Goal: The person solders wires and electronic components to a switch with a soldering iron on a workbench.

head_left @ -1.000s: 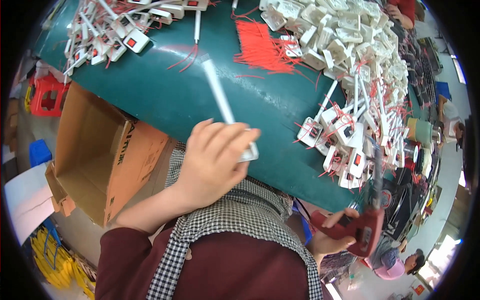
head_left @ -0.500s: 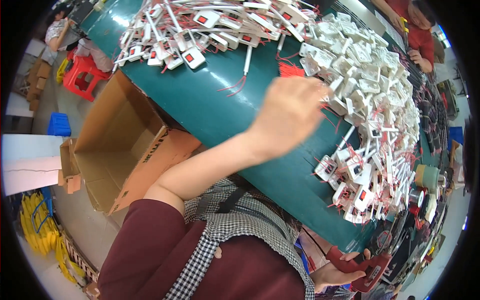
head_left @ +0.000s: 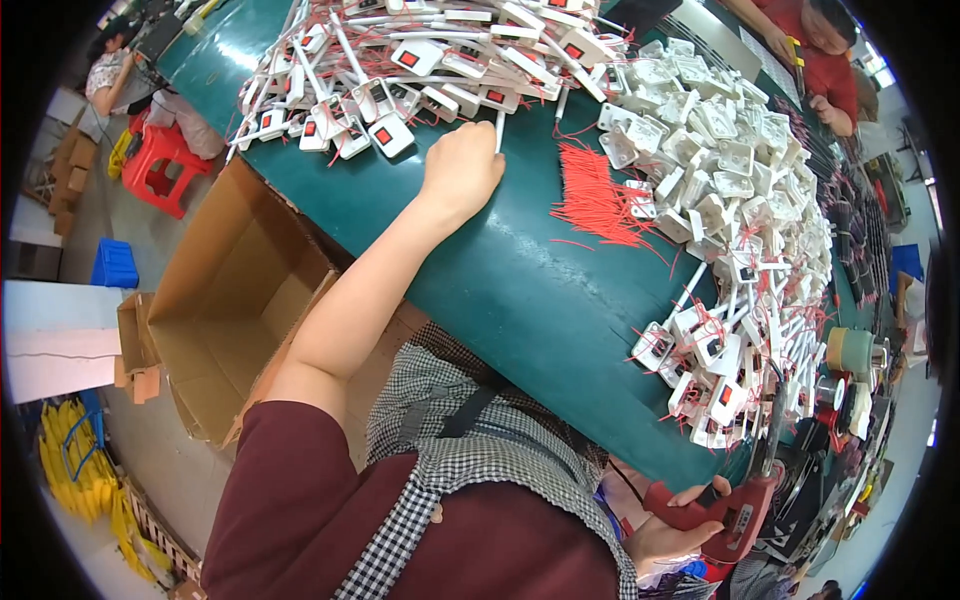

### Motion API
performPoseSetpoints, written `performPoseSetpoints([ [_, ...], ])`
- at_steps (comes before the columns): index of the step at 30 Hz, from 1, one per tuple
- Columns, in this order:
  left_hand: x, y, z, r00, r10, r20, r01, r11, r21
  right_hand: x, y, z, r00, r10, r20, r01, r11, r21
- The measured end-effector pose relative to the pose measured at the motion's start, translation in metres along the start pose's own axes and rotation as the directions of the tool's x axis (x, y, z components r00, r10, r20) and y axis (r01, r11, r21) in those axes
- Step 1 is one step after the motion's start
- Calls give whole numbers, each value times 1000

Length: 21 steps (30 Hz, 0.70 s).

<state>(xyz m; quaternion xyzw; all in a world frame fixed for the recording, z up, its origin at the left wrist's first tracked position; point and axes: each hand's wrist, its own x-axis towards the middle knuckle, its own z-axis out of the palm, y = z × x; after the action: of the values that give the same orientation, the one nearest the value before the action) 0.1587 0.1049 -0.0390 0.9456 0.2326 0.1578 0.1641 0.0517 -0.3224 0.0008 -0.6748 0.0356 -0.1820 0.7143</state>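
Left hand (head_left: 460, 175) at a white tube (head_left: 499, 130) by the far heap, right hand (head_left: 660, 540) clamped on a red pistol-shaped tool (head_left: 740, 520).
The left hand's fingers are curled at the tube's near end, but they are hidden, so I cannot tell whether they grip it; the tube lies on the green tabletop (head_left: 520, 320), at the near edge of a heap of white switch boxes (head_left: 415, 58) with red buttons. The right hand wraps the tool's handle beyond the tabletop's near edge, beside a second heap of wired boxes (head_left: 725, 400). Between the heaps lies a bundle of red wires (head_left: 590, 195), next to a pile of white casings (head_left: 735, 160). An open cardboard box (head_left: 240, 300) stands left of the tabletop, a red stool (head_left: 165, 165) behind it.
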Motion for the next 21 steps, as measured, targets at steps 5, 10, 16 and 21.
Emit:
performPoseSetpoints([
  [5,2,2,1,999,-49,-9,47,992,-119,0,-6,5,999,-9,-42,8,999,-37],
  [10,6,-3,3,944,-238,228,328,607,-723,2,-11,12,994,-107,17,108,987,-120],
  [16,8,-18,-6,898,-186,399,440,394,-807,0,-10,10,997,-81,0,81,993,-90],
  [21,16,-32,-30,863,-148,483,478,550,-685,-1,-8,5,995,-98,5,98,990,-99],
])
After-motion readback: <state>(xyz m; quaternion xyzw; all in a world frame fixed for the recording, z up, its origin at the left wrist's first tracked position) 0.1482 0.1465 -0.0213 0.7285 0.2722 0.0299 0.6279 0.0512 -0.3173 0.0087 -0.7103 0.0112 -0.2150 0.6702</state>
